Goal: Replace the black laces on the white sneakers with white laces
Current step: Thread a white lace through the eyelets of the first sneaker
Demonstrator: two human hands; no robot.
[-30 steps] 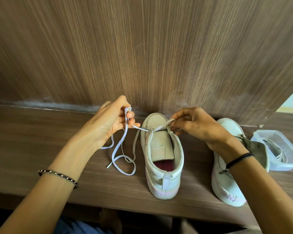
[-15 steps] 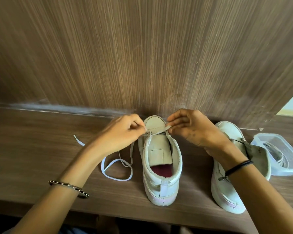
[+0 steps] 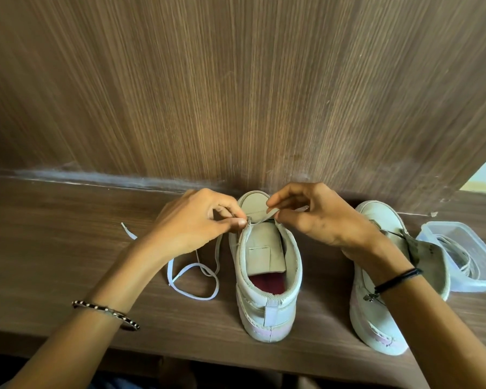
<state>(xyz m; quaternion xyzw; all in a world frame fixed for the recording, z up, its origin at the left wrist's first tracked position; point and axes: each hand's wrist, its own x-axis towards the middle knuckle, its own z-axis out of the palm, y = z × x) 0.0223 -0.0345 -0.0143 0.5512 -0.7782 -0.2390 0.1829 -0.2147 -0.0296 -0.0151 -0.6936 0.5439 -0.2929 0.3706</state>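
Right now both hands meet at the twelve o'clock end of the middle sneaker, which stands on the wooden shelf with its heel toward the person and its toe close to the wooden wall. The left hand pinches the white lace between thumb and forefinger at the shoe's left front edge, about eleven o'clock. The right hand pinches the same lace at one o'clock, its fingers curled round it. A short stretch of lace runs across the toe between the two hands. The rest trails off at nine o'clock of the shoe, looping loose on the shelf, with one tip lying farther out toward ten o'clock. The shoe's tongue lies flat inside. A second sneaker stands at three o'clock of the first, partly under the right forearm. A clear plastic box with coiled laces inside sits at two o'clock, just beside that second shoe. A beaded bracelet circles the left wrist, a black band the right.
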